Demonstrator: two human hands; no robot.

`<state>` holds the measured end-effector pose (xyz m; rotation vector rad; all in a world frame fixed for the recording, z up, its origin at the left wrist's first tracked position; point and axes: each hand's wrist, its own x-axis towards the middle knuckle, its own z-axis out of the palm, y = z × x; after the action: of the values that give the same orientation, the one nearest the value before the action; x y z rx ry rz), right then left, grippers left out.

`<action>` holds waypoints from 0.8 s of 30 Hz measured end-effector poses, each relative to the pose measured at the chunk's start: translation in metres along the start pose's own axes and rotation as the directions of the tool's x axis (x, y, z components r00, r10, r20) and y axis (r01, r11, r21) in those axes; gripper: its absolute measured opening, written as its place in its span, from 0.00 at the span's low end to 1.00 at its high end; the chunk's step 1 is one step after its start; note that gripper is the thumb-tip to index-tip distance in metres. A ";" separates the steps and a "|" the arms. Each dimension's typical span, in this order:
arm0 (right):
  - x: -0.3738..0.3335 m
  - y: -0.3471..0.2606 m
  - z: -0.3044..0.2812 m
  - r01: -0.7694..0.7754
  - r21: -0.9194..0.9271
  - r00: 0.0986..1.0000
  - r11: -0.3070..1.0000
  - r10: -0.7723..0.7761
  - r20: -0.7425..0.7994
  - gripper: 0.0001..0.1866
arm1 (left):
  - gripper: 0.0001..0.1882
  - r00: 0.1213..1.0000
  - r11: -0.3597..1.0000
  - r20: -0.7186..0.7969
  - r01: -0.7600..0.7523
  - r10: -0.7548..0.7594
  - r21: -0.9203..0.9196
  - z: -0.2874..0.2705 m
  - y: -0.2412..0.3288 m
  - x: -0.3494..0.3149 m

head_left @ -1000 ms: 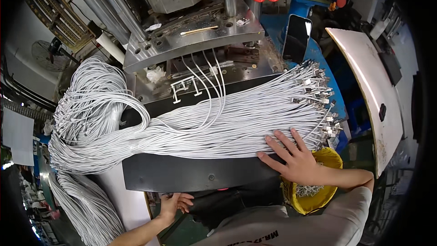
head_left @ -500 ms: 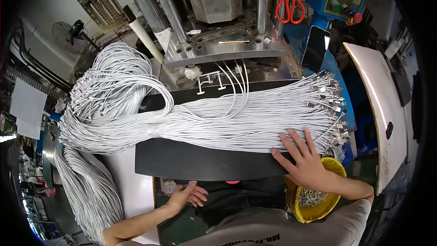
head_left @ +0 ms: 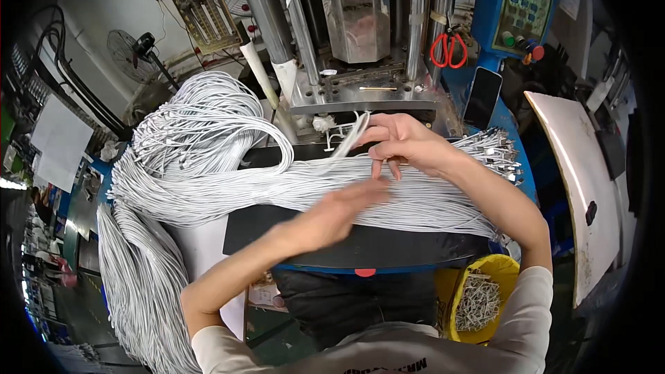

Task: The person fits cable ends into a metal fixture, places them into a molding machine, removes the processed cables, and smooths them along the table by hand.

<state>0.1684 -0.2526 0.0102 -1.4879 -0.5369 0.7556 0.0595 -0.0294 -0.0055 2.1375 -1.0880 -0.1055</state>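
Observation:
A thick bundle of white cables (head_left: 325,190) lies across the black work surface (head_left: 325,246), with metal plugs (head_left: 500,152) at its right end. My right hand (head_left: 409,144) is over the bundle in front of the machine. Its fingers are bent around a few blurred white cables (head_left: 353,135) that rise beside the thumb and forefinger. Over the near side of the bundle, my left hand (head_left: 343,211) is smeared by motion, its fingers pointing toward the right hand. Whether it holds anything cannot be made out.
The metal press (head_left: 367,100) stands at the back, its control box (head_left: 523,7) at the right. Red-handled scissors (head_left: 449,50) hang by a post above a phone (head_left: 483,97). Another cable bundle (head_left: 142,284) hangs at the left. A yellow-lined bin (head_left: 509,270) holds small white pieces.
My right hand has left the bundle's right end and moved to the cables at the press. My left hand has risen from below the work surface's edge to over the bundle. The view has shifted.

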 end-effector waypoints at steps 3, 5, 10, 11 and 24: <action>0.010 -0.002 0.005 0.127 -0.104 0.988 0.986 -0.117 0.097 0.31 | 0.23 0.981 0.907 -0.089 0.194 -0.173 0.375 -0.071 -0.037 -0.023; 0.049 0.035 0.004 0.175 -0.875 0.891 0.451 -0.450 -0.054 0.19 | 0.20 0.980 0.853 -0.032 0.186 -0.195 0.488 -0.080 -0.041 -0.017; 0.092 0.061 0.018 0.004 -1.000 0.828 0.031 -0.560 -0.014 0.10 | 0.13 0.870 0.706 0.195 0.217 -0.453 0.674 -0.081 -0.054 0.016; 0.093 0.064 0.017 -0.023 -0.999 0.807 -0.030 -0.590 -0.001 0.09 | 0.13 0.872 0.711 0.200 0.211 -0.447 0.671 -0.083 -0.056 0.015; -0.034 -0.028 -0.011 0.288 -0.826 0.957 0.484 -0.171 0.234 0.21 | 0.07 0.961 0.889 -0.059 0.272 -0.270 0.367 -0.102 -0.067 -0.007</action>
<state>0.1566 -0.2826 0.0417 -2.2280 -1.3268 0.3334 0.1377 0.0592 0.0252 2.6254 -0.8471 -0.0222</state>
